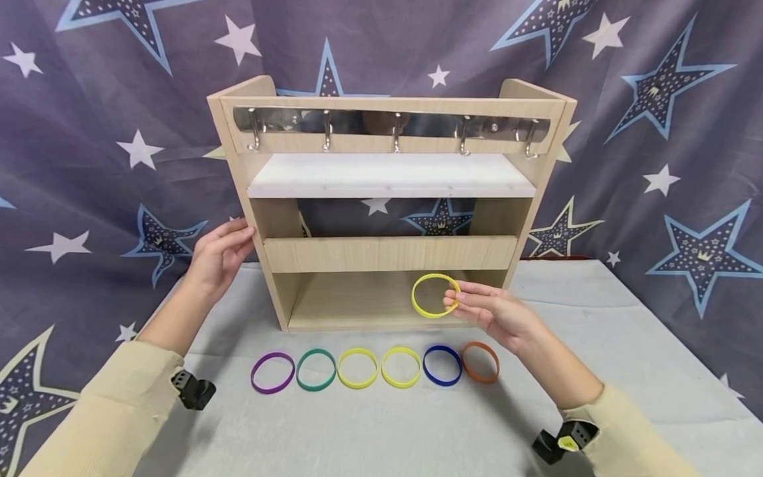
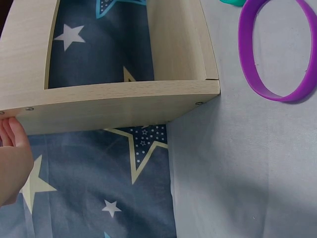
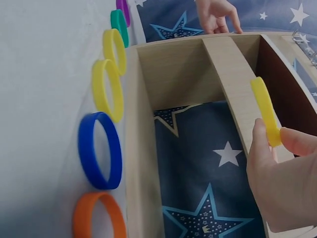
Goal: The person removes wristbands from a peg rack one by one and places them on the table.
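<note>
My right hand (image 1: 497, 315) pinches a yellow silicone wristband (image 1: 414, 298) between thumb and fingertips, in front of the lower right of a wooden rack (image 1: 390, 254). In the right wrist view the held wristband (image 3: 266, 111) appears nearly edge-on. The fingertips of my left hand (image 1: 219, 260) touch the outside of the rack's left side panel (image 2: 119, 111). On the table before the rack lies a row of wristbands: purple (image 1: 271, 391), green (image 1: 316, 389), two yellow (image 1: 357, 386), blue (image 1: 442, 383) and orange (image 1: 481, 381).
A metal strip with several hooks (image 1: 396, 132) runs along the rack's top front, above a white shelf (image 1: 390, 177). The rack stands on a table with a light grey cover (image 1: 357, 437). A star-patterned curtain (image 1: 89, 192) hangs behind and at both sides.
</note>
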`<control>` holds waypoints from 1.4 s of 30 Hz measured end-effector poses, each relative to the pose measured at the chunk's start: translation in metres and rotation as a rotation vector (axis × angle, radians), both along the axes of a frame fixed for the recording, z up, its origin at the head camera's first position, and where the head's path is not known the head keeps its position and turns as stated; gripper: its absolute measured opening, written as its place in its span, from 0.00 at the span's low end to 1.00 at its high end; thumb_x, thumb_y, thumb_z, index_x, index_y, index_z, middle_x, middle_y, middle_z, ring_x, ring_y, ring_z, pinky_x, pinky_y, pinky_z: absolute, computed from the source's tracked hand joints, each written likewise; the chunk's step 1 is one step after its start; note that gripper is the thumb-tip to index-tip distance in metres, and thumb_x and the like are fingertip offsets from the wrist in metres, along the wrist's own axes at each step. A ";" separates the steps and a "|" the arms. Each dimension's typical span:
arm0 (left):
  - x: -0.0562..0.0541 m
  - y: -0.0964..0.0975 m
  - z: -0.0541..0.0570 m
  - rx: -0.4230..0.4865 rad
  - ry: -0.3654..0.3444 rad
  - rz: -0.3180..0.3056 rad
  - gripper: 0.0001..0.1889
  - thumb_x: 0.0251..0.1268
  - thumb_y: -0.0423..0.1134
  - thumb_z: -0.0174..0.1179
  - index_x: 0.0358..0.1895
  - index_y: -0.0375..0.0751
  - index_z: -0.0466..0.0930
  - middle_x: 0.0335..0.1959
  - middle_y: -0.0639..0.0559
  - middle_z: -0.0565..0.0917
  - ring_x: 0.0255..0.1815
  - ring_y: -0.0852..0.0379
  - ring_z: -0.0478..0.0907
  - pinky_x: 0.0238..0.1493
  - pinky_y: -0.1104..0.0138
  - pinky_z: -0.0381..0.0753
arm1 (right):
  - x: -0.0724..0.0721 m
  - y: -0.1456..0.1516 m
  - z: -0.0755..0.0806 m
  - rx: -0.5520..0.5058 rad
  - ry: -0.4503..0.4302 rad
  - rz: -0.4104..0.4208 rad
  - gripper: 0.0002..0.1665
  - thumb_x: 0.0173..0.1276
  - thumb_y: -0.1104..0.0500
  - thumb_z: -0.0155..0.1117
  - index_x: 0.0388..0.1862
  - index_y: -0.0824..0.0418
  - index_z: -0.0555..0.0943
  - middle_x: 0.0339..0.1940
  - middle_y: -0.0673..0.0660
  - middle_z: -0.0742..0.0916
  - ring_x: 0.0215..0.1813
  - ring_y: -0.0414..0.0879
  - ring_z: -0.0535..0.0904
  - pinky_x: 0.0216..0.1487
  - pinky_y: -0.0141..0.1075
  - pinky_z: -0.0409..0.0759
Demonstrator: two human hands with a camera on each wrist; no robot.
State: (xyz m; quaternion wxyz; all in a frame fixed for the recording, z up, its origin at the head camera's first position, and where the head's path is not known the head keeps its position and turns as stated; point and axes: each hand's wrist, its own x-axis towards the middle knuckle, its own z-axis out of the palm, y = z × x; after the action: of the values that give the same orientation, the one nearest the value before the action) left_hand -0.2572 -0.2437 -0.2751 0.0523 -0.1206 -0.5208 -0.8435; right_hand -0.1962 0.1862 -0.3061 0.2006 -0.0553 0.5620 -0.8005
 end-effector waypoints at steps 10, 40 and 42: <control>0.001 0.000 0.001 0.028 -0.001 -0.023 0.09 0.66 0.25 0.54 0.39 0.37 0.84 0.43 0.53 0.85 0.44 0.61 0.84 0.50 0.74 0.82 | 0.002 0.014 -0.019 0.041 -0.003 0.044 0.38 0.70 0.71 0.52 0.71 0.81 0.46 0.39 0.50 0.88 0.45 0.38 0.86 0.52 0.30 0.83; 0.001 0.000 0.001 0.024 0.004 -0.011 0.09 0.66 0.25 0.54 0.37 0.37 0.84 0.40 0.53 0.84 0.42 0.61 0.84 0.49 0.74 0.82 | 0.009 0.079 -0.054 0.127 -0.027 0.005 0.34 0.72 0.69 0.52 0.69 0.79 0.50 0.41 0.48 0.89 0.45 0.37 0.85 0.52 0.29 0.83; 0.001 0.000 0.001 0.022 0.004 -0.011 0.09 0.66 0.25 0.54 0.37 0.37 0.84 0.40 0.53 0.84 0.42 0.61 0.84 0.48 0.74 0.82 | 0.008 0.084 -0.056 0.134 -0.029 0.001 0.31 0.72 0.69 0.52 0.68 0.78 0.52 0.40 0.48 0.89 0.45 0.37 0.85 0.52 0.29 0.83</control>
State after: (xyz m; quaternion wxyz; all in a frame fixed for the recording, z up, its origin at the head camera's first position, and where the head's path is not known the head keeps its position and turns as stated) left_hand -0.2565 -0.2435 -0.2743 0.0502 -0.1246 -0.5108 -0.8491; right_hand -0.1878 0.2699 -0.3623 0.2122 -0.0303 0.6114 -0.7617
